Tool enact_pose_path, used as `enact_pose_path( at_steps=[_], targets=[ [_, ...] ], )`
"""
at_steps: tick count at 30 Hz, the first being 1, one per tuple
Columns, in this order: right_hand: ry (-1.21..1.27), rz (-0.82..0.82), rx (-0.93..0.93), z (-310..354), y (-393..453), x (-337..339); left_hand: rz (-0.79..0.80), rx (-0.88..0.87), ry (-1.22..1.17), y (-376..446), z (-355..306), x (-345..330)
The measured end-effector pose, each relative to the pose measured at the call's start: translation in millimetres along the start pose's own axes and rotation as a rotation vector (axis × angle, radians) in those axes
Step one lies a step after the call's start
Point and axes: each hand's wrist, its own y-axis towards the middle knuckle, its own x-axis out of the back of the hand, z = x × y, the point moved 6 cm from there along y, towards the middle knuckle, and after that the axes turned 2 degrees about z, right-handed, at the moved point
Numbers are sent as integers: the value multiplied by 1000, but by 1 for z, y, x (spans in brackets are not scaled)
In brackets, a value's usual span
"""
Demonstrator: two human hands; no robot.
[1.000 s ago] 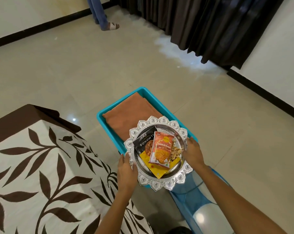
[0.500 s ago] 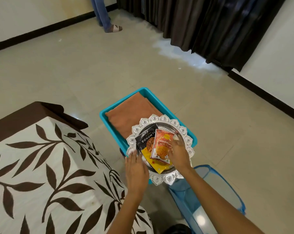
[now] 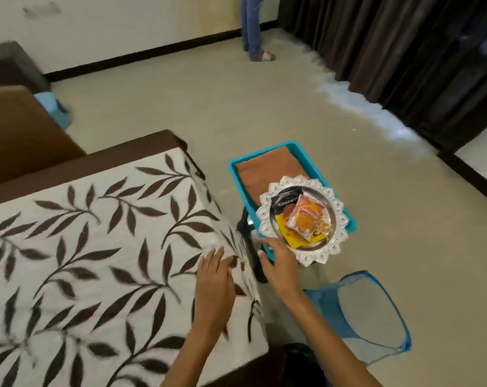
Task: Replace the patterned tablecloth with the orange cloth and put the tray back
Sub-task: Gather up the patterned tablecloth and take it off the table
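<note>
Left hand (image 3: pixel 213 286) lies flat, fingers straight, on the near right corner of the patterned cloth (image 3: pixel 97 247), holding nothing. Right hand (image 3: pixel 278 270) hangs just right of the table edge with fingers loosely spread and empty, near the tray (image 3: pixel 302 219) but apart from it.

The cloth, cream with dark brown leaves, covers the table at left. To its right, on the floor side, a blue bin (image 3: pixel 319 163) holds the folded orange cloth (image 3: pixel 262 171). The silver tray sits on top of that cloth and partly over the bin's near rim. It carries snack packets (image 3: pixel 305 216). A blue mesh hamper (image 3: pixel 373 317) stands nearer, at lower right. A person's legs (image 3: pixel 252 26) show at the far wall, beside dark curtains (image 3: pixel 390 46).

Likely risks, judged from this layout: the tray overhangs the bin's edge, so a knock from the right hand or a swinging cloth corner could tip it and spill the packets. The orange cloth is pinned under the tray, so tugging it free without first lifting the tray would drag the tray off. Pulling the patterned cloth from one corner alone may make it bunch or catch on the far table corners. A trailing hem could also sweep the bin or snag the light hamper.
</note>
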Motion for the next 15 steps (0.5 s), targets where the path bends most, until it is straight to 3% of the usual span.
enact_pose_path(
  at_steps=[5, 11, 15],
  targets=[
    [-75, 215, 173, 40, -77, -51, -38, 172, 120, -102, 54, 32],
    [-400, 464, 346, 27, -154, -108, 225, 324, 94, -202, 105, 20],
    [-636, 561, 431, 2, -185, -125, 350, 278, 122, -232, 110, 7]
  ],
)
